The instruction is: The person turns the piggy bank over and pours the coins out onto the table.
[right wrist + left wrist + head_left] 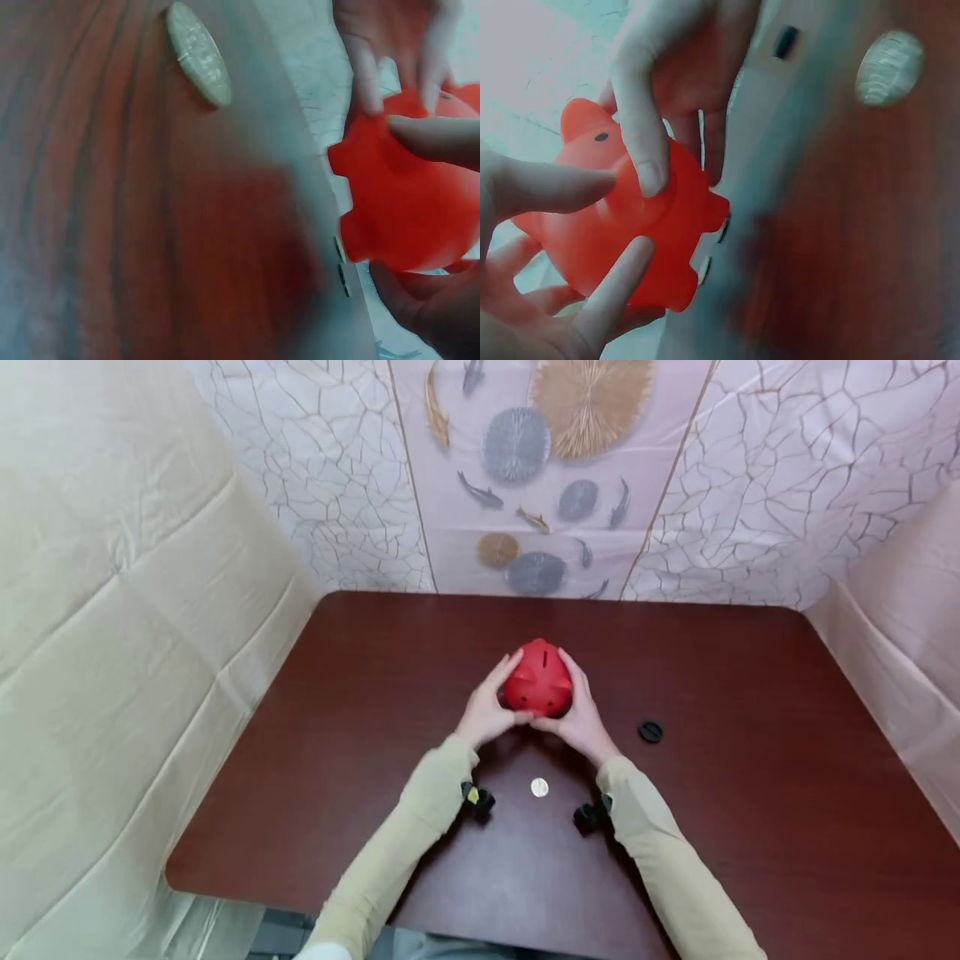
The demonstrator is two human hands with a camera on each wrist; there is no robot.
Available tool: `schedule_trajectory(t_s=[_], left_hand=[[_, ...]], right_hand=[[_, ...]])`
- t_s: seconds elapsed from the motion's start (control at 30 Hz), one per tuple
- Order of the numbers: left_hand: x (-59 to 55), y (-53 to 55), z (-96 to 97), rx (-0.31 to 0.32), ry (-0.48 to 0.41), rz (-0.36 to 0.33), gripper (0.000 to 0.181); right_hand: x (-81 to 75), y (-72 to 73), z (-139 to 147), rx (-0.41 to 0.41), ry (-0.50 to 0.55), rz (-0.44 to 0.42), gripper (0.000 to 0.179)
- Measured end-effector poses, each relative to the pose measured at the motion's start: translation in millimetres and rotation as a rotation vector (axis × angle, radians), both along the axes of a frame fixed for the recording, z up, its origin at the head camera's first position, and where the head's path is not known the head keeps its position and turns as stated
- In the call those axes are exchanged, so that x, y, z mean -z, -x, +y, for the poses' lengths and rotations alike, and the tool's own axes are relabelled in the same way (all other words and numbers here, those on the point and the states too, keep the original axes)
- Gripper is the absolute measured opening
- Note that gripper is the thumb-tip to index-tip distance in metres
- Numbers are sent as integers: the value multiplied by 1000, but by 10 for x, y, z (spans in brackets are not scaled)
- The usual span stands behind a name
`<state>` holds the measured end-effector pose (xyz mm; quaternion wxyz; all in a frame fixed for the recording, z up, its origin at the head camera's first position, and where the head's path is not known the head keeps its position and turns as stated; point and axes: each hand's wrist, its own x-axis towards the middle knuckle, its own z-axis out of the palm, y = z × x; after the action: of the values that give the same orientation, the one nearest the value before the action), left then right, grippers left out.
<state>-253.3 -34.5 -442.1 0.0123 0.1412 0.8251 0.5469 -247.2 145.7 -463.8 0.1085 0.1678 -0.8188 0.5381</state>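
Observation:
A red piggy bank [540, 678] is held between both hands over the middle of the table, its coin slot facing up and its snout toward the person. My left hand [487, 710] grips its left side, fingers spread around the body and thumb at the front. On the opposite side my right hand [581, 717] grips it likewise, the thumbs close together under the snout. The stubby feet of the piggy bank [667, 247] show in the left wrist view. A silver coin [539, 787] lies on the table between the forearms.
To the right of the right hand lies a round black plug [650, 732]. The dark brown table [360, 693] has rounded far corners, with patterned cloth [345, 485] hanging behind it and pale cloth along both sides. Black wrist mounts [483, 802] sit under the sleeves.

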Motion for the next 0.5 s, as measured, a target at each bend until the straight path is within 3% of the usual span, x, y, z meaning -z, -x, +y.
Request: schedule_trajectory(t_s=[0.1,0.33,0.5], left_hand=[[48,-3,22,18,28,-55,92],[-77,-67,-15,5,143,-9,91],[-188,-113,-84,-1,56,20,97]], right_hand=[[17,-22,40,2,-49,-49,110],[-77,-36,22,-26,-56,-119,111],[-198,-78,44,-57,-9,-118,110]])
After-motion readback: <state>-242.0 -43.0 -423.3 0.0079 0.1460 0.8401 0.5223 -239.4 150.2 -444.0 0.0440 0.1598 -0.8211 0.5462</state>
